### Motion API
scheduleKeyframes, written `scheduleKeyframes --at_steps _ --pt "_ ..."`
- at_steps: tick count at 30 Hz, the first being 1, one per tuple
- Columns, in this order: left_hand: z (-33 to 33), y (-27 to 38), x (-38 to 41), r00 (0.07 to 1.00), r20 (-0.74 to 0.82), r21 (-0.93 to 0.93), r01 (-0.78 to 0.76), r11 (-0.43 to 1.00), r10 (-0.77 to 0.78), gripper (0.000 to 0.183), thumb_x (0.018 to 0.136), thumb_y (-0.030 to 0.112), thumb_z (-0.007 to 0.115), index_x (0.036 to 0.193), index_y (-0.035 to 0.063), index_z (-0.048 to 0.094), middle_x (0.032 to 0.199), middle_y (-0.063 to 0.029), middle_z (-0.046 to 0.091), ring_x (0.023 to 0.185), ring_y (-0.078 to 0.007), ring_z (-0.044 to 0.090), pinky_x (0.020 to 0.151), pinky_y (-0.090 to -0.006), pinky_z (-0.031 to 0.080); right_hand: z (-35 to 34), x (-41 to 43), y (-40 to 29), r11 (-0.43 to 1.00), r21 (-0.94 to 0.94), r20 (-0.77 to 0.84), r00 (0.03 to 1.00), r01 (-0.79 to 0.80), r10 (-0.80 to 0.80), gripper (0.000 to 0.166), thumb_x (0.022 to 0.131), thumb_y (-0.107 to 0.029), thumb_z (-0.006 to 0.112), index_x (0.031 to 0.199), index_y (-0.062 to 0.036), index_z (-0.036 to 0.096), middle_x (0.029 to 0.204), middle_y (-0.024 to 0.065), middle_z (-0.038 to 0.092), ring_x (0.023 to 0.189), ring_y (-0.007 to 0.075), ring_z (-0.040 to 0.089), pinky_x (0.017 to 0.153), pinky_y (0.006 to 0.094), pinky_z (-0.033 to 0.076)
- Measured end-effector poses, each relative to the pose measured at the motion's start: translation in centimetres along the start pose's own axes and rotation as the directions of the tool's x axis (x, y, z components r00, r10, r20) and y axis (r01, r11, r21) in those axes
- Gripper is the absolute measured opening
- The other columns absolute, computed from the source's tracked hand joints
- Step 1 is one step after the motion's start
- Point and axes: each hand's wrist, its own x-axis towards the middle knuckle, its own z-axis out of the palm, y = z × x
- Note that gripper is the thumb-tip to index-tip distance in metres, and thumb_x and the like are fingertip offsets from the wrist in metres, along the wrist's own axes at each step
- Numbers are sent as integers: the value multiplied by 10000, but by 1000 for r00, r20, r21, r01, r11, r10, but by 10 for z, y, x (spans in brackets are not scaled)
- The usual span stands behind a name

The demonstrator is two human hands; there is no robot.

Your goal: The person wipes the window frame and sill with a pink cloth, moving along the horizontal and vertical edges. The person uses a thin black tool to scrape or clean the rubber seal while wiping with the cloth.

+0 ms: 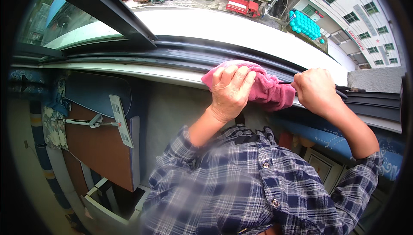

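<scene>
A pink cloth point(274, 94) lies bunched over the inner edge of a dark metal window track point(193, 56). My left hand point(233, 85) grips the cloth from above, its fingers curled over the fabric. To the right, my right hand point(314, 88) is closed around a thin dark tool or rod, whose narrow end reaches left to the cloth folds. Most of that tool is hidden by the fist, so its kind cannot be told. The white sill edge point(145, 71) runs below the track.
A sliding window frame point(119, 12) stands at the upper left. Outside, a white ledge point(206, 25) borders the opening, above a street with a red truck point(242, 6). Inside at left are a brown board point(100, 148) and a flat mop point(121, 120). A blue curtain point(326, 138) hangs at right.
</scene>
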Motion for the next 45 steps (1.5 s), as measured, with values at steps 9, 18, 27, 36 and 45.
scheduleKeyframes --at_steps 9,18,27,36,45 --pt "-48 -67 9 958 -223 316 244 917 -178 230 758 70 786 980 103 735 993 -18 680 957 -236 605 852 -377 439 -15 94 -74 976 81 -54 979 200 -196 121 759 -116 618 728 -33 701 750 214 679 751 394 687 689 478 547" --pt "-110 -157 46 928 -263 443 358 822 -262 29 835 119 703 852 100 717 907 -30 702 923 -254 605 817 -383 461 -58 163 -175 852 -155 -250 814 501 -524 53 682 -89 673 644 -72 706 671 118 693 671 264 718 542 370 526" --pt "-114 -163 43 896 -332 336 404 851 -295 97 806 45 706 887 91 677 918 -65 668 908 -298 606 785 -401 510 -60 174 -178 810 -119 -268 766 575 -584 77 844 -36 572 909 -36 531 711 175 653 677 343 689 579 456 529" --pt "-177 -261 42 854 -423 479 494 726 -302 30 776 65 693 793 87 684 856 -53 670 858 -292 607 755 -396 524 -83 246 -276 824 -115 -380 742 555 -552 77 815 -61 630 889 -69 611 736 150 707 749 334 729 655 423 574" --pt "-259 -404 59 889 -380 672 454 586 -254 117 787 133 600 674 104 616 756 -66 665 807 -291 610 701 -410 531 -121 352 -400 800 4 -521 685 599 -510 96 850 -113 613 930 -78 651 805 153 722 787 319 733 684 434 573"
